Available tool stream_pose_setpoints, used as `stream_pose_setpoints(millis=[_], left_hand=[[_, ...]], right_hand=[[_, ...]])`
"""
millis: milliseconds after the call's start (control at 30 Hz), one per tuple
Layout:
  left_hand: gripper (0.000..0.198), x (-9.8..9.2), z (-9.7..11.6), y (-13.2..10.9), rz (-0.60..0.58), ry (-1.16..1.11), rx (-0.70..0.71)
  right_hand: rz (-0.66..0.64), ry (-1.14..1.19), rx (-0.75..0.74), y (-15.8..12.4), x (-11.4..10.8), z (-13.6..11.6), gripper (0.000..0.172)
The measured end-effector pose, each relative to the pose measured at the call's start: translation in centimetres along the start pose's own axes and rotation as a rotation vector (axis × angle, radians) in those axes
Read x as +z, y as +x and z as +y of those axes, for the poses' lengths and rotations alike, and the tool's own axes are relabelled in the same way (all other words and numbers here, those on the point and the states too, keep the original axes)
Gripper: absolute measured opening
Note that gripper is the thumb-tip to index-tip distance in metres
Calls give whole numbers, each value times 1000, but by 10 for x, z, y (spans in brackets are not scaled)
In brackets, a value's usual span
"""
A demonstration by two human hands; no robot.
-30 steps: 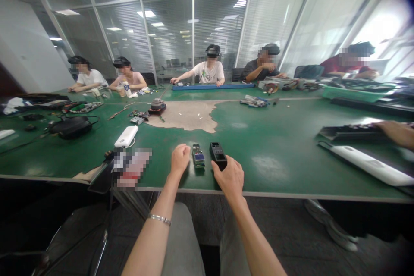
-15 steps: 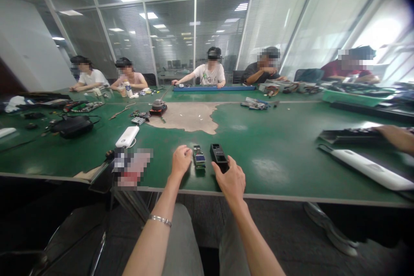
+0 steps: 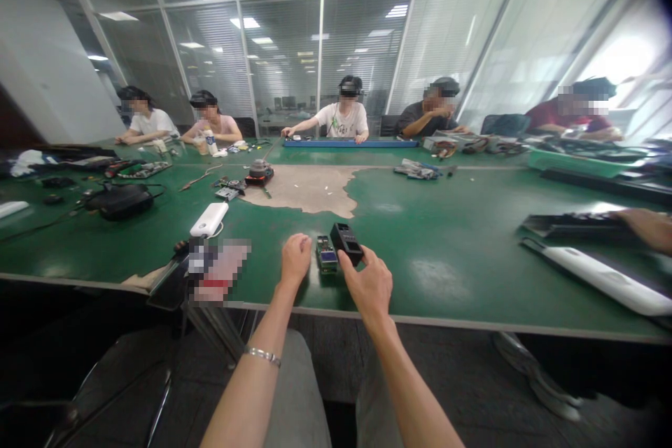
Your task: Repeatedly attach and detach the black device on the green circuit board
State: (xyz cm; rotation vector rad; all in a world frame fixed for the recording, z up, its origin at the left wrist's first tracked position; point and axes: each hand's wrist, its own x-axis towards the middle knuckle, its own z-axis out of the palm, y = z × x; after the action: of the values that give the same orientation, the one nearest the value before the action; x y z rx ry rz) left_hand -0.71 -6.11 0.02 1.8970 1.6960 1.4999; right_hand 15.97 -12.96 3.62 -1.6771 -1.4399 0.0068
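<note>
My right hand [image 3: 370, 281] grips the lower end of a black plastic casing [image 3: 346, 243] between thumb and fingers. This casing has rectangular openings and is tilted, its upper end leaning left over the table. Just left of it, a bare circuit board module [image 3: 326, 255] with a small bluish display lies on the green table [image 3: 435, 245]. Beside that module, on its left, my left hand [image 3: 295, 259] rests with its fingers curled in; nothing shows in them, and a small gap separates it from the board.
A white power strip [image 3: 208, 219] lies to the left, near a black pouch [image 3: 124, 201]. Another white strip [image 3: 603, 276] and a person's hand [image 3: 643, 226] are at the right. Across the table, several people sit behind a long blue bar [image 3: 349, 144] and loose parts.
My right hand has lifted and tilted the black casing, bringing it left, close against the circuit board module. My left hand's fingers have curled in more.
</note>
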Motion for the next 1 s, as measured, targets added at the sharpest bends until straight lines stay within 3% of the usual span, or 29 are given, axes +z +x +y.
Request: stream_pose_setpoints(millis=[267,533,700,867,1000], left_hand=[[34,-7,9,1,-7,-8,5],[40,-5,8,1,-7,1,-22],[32,-1,2,2,-25,37,26],[30,3,-4,2,-26,25,34],[31,4,-4,1,-35,-10,34]], right_hand=[[-53,-66,-74,-4,4,-38,42],[-78,-162,-109,-12,8,-46,32],[-105,-176,-103,-20,9,-43,30],[-144,-183,-72,-30,15,-33,38],[-115,-137,-84,-31,22,-26,58]])
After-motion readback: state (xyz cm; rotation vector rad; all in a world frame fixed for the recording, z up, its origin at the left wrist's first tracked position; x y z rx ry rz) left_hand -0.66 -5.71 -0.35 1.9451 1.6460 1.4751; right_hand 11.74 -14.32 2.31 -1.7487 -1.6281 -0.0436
